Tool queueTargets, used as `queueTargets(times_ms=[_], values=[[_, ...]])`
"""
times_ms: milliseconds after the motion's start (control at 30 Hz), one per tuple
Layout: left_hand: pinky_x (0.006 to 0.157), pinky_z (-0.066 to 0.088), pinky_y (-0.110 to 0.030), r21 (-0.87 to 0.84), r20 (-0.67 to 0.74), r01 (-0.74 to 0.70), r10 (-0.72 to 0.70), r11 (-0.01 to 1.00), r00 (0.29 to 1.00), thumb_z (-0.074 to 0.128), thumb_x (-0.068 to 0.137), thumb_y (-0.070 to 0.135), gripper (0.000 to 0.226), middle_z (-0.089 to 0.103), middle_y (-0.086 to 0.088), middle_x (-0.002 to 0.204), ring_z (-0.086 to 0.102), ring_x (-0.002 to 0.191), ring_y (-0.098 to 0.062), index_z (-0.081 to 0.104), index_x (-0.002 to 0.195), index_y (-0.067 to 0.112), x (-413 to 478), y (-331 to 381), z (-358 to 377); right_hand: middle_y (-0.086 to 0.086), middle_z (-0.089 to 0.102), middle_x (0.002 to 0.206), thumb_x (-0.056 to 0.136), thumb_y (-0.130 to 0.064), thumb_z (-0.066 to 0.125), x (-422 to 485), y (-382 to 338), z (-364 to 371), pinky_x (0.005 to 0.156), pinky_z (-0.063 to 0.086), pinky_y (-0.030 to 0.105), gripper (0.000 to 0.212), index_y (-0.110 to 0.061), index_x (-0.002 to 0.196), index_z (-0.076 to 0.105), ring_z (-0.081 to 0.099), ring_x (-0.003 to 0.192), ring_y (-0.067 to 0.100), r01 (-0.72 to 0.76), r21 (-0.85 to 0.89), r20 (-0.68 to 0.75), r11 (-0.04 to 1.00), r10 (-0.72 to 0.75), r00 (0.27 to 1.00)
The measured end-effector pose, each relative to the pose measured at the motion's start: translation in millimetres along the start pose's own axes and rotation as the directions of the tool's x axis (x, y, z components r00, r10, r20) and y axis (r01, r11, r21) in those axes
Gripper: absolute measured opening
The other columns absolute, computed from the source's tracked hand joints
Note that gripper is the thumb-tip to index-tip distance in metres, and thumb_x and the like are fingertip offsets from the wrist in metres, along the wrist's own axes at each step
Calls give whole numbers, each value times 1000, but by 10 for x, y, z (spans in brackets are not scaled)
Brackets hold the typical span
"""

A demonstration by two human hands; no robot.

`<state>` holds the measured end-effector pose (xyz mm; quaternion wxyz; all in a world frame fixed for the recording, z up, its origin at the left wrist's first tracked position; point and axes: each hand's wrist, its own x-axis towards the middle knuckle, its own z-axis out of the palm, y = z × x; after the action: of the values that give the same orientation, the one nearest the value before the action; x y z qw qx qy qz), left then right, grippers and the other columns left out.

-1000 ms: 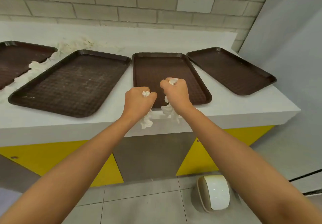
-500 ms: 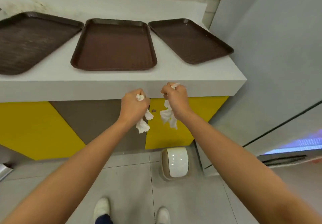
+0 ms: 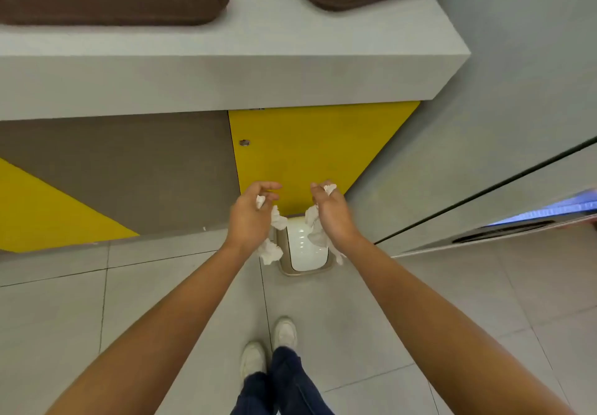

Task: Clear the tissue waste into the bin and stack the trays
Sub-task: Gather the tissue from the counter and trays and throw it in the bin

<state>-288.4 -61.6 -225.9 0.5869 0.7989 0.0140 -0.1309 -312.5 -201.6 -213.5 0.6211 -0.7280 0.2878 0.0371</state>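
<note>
Both hands hover just above a small floor bin (image 3: 303,254) with a white swing lid and beige rim. My left hand (image 3: 250,212) has its fingers spread loose; crumpled white tissue (image 3: 270,250) drops from it at the bin's left edge. My right hand (image 3: 332,214) is also spread, with tissue (image 3: 314,232) hanging below the palm and a scrap at the fingertips. Two brown trays lie on the white counter at the top: one at the left (image 3: 206,17), one at the right (image 3: 339,5). Both are cut off by the frame.
The white counter (image 3: 226,85) overhangs a yellow and brown cabinet front (image 3: 307,149) just behind the bin. A grey wall panel (image 3: 484,156) closes the right side. My white shoes (image 3: 253,359) stand on the grey tiled floor in front of the bin.
Both hands have dropped from counter-edge height to just over the bin. Their fists have loosened and the tissue is falling out. The view has tilted down.
</note>
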Motion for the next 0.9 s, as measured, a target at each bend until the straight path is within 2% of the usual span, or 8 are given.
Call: queueTargets(times_ms=[67, 167, 233, 300, 400, 567, 767, 900], values=[[68, 40, -1, -5, 14, 31, -31, 1000, 999, 47, 96, 7, 22, 61, 4, 97, 58, 91, -7, 62, 109, 16, 94, -255, 108, -3, 40, 63, 99, -27, 43, 174, 293, -8, 60, 32, 26, 32, -20, 68, 40, 40, 59, 11, -53, -21, -18, 998, 53, 998], [70, 46, -21, -17, 23, 85, -84, 996, 996, 49, 96, 10, 19, 66, 0, 100, 63, 90, -16, 62, 106, 20, 212, -650, 249, 0, 51, 66, 99, -30, 42, 432, 718, 3, 68, 39, 30, 36, -19, 65, 47, 49, 65, 16, -103, -20, -51, 994, 102, 994], [66, 44, -19, 12, 40, 108, -108, 994, 993, 49, 96, 12, 17, 66, -1, 97, 62, 81, -10, 63, 106, 17, 288, -904, 344, 0, 53, 67, 99, -32, 42, 614, 987, 18, 70, 40, 31, 36, -19, 66, 50, 50, 69, 18, -148, 22, -91, 989, 150, 984], [66, 42, -15, 39, 47, 114, -115, 993, 992, 50, 96, 17, 15, 66, 0, 92, 59, 78, -5, 64, 102, 16, 361, -1150, 455, -1, 54, 66, 99, -34, 43, 782, 1253, 29, 66, 40, 30, 36, -19, 66, 51, 50, 66, 17, -181, 48, -151, 982, 186, 971], [76, 41, -21, 60, 20, 141, -143, 988, 990, 53, 95, 23, 12, 64, 5, 89, 58, 87, -11, 64, 94, 18, 492, -1535, 634, -1, 51, 64, 98, -34, 44, 1002, 1667, 46, 58, 38, 25, 36, -19, 66, 51, 47, 59, 12, -208, 61, -208, 976, 216, 954], [74, 45, -28, 75, 7, 171, -172, 982, 985, 58, 91, 33, 18, 61, 1, 79, 57, 79, -17, 67, 93, 18, 669, -2149, 951, -4, 49, 67, 98, -36, 43, 1313, 2344, 73, 57, 35, 19, 36, -19, 68, 51, 45, 62, 7, -231, 19, -261, 973, 228, 938], [54, 39, -7, 122, 38, 152, -158, 981, 987, 58, 91, 31, 13, 56, 12, 66, 53, 59, -3, 62, 87, 20, 751, -2676, 1229, -4, 45, 62, 94, -40, 44, 1535, 2999, 214, 67, 35, 28, 40, -20, 59, 47, 44, 64, 15, -352, -26, -236, 936, 337, 912], [54, 38, -4, 131, 40, 149, -156, 980, 987, 58, 91, 29, 10, 56, 17, 68, 54, 58, 0, 62, 86, 21, 794, -2833, 1305, 0, 49, 70, 86, -19, 47, 1530, 3217, 257, 65, 37, 27, 24, -15, 63, 50, 46, 72, 18, -495, 230, -165, 838, 535, 829]])
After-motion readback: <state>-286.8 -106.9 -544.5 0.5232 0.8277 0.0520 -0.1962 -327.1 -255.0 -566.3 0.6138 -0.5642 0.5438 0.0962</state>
